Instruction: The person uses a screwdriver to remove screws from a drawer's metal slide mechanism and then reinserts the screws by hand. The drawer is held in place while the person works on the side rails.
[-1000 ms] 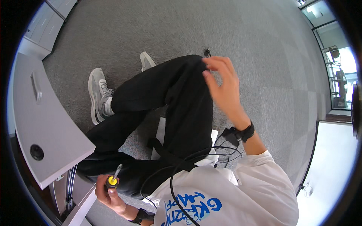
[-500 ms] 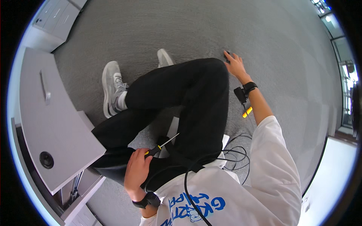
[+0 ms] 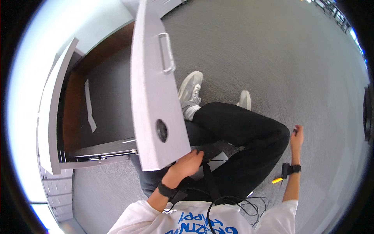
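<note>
In the head view, the left hand is closed on a slim, straight-shafted screwdriver; its handle, lost between the fingers and the dark trousers, is hard to make out, while the thin shaft shows just to the right of the fingertips. The right hand has its fingers pinched together on a small dark object, mostly covered by them and too small to identify. Nearer the body than the right fingers, beside the wrist, a bright yellow, stubby rod lies on grey, short-pile carpet. Just above and left of the left fingers stands a smooth, pale grey, flat drawer front with a bent metal bar handle and a round black fitting. Farther left of those fingers opens a dark brown drawer interior, holding a narrow white strip; glossy black cables, cut off by the lower edge, loop between the two hands.
</note>
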{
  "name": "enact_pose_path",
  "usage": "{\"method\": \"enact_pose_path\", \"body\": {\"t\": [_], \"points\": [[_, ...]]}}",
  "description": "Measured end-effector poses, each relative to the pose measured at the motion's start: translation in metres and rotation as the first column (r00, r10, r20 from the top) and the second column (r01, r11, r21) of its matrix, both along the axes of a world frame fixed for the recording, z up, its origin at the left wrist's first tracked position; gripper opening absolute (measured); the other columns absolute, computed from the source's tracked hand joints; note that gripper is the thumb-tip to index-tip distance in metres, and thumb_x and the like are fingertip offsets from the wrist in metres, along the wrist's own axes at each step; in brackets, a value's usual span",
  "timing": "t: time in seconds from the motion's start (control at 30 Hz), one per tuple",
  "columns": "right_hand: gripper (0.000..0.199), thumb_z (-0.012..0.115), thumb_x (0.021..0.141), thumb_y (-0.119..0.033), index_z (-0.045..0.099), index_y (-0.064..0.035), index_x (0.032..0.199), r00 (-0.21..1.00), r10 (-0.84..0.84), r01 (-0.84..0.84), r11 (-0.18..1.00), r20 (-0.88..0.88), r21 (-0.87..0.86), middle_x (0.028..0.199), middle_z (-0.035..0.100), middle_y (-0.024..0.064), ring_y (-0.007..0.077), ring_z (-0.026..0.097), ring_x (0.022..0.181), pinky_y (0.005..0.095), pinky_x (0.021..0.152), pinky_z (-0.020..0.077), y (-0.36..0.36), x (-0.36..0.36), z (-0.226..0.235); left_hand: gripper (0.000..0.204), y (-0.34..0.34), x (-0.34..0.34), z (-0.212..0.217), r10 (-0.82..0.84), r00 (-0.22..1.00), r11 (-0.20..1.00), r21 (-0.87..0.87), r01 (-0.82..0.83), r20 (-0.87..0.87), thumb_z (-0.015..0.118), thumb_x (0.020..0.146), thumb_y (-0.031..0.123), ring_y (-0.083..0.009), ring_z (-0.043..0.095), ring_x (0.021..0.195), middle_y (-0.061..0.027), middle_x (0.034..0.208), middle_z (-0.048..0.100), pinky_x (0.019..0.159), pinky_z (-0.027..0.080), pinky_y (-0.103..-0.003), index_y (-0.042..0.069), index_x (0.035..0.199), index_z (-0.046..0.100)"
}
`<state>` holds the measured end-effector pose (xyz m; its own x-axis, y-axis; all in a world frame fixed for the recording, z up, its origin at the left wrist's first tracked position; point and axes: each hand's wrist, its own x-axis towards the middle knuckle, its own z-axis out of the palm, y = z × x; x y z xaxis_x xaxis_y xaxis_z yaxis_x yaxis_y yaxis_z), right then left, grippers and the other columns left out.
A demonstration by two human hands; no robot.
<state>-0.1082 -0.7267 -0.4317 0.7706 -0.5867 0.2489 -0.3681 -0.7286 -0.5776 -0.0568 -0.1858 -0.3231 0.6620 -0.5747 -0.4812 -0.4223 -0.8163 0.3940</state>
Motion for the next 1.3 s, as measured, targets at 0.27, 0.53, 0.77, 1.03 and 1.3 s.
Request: {"method": "enact_pose_path", "body": {"t": [0.27, 0.53, 0.77, 1.03, 1.3], "points": [[0.044, 0.057, 0.086, 0.009, 0.060, -0.0022, 0.129, 0.841, 0.180, -0.393, 0.852, 0.509, 0.347, 0.109, 0.060, 0.0061, 0.0155, 0.058, 0.099, 0.0297, 0.087, 0.0467, 0.110, 0.042, 0.244, 0.056, -0.016, 0.003, 0.044, -0.130, 0.992, 0.984, -0.119, 0.129, -0.002, 0.062, 0.095, 0.023, -0.0426, 0.039, 0.137, -0.0220, 0.146, 0.045, 0.111, 0.037, -0.050, 0.006, 0.146, 0.044], [0.015, 0.060, 0.088, 0.009, 0.063, -0.0017, 0.098, 0.238, 0.806, -0.961, 0.278, 0.542, 0.008, 0.095, 0.071, 0.0151, 0.0238, 0.068, 0.085, 0.0310, 0.074, 0.0522, 0.282, 0.104, 0.365, 0.031, 0.019, -0.003, 0.240, -0.277, 0.935, 0.513, -0.790, 0.337, 0.220, 0.063, 0.096, 0.020, -0.0320, 0.060, 0.119, -0.0182, 0.120, 0.066, 0.094, 0.051, -0.038, 0.002, 0.120, 0.068], [0.025, 0.075, 0.073, 0.007, 0.063, 0.0014, 0.094, 0.393, 0.657, -0.919, 0.300, 0.643, 0.255, 0.083, 0.069, 0.0124, 0.0165, 0.062, 0.071, 0.0263, 0.064, 0.0454, 0.313, 0.109, 0.373, 0.017, 0.027, 0.009, 0.265, 0.625, 0.568, 0.422, -0.844, 0.331, 0.535, 0.064, 0.089, 0.020, -0.0265, 0.059, 0.091, -0.0129, 0.088, 0.067, 0.075, 0.049, -0.036, 0.004, 0.094, 0.066], [0.023, 0.081, 0.062, -0.003, 0.071, -0.0004, 0.082, 0.182, 0.714, -0.939, 0.330, 0.677, -0.096, 0.067, 0.063, 0.0050, 0.0150, 0.046, 0.056, 0.0292, 0.051, 0.0310, 0.314, 0.129, 0.341, 0.053, 0.011, 0.027, 0.266, 0.568, 0.617, 0.656, -0.752, 0.061, 0.545, 0.067, 0.087, 0.037, -0.0308, 0.063, 0.102, -0.0246, 0.115, 0.062, 0.088, 0.049, -0.040, -0.006, 0.119, 0.062], [0.020, 0.079, 0.067, -0.001, 0.069, -0.0005, 0.083, 0.252, 0.678, -0.953, 0.299, 0.690, 0.054, 0.066, 0.057, 0.0064, 0.0181, 0.050, 0.056, 0.0313, 0.051, 0.0349, 0.333, 0.125, 0.340, 0.056, 0.006, 0.023, 0.258, 0.636, 0.581, 0.600, -0.799, 0.040, 0.507, 0.067, 0.089, 0.041, -0.0291, 0.063, 0.101, -0.0246, 0.114, 0.062, 0.087, 0.050, -0.038, -0.007, 0.119, 0.063]]}}
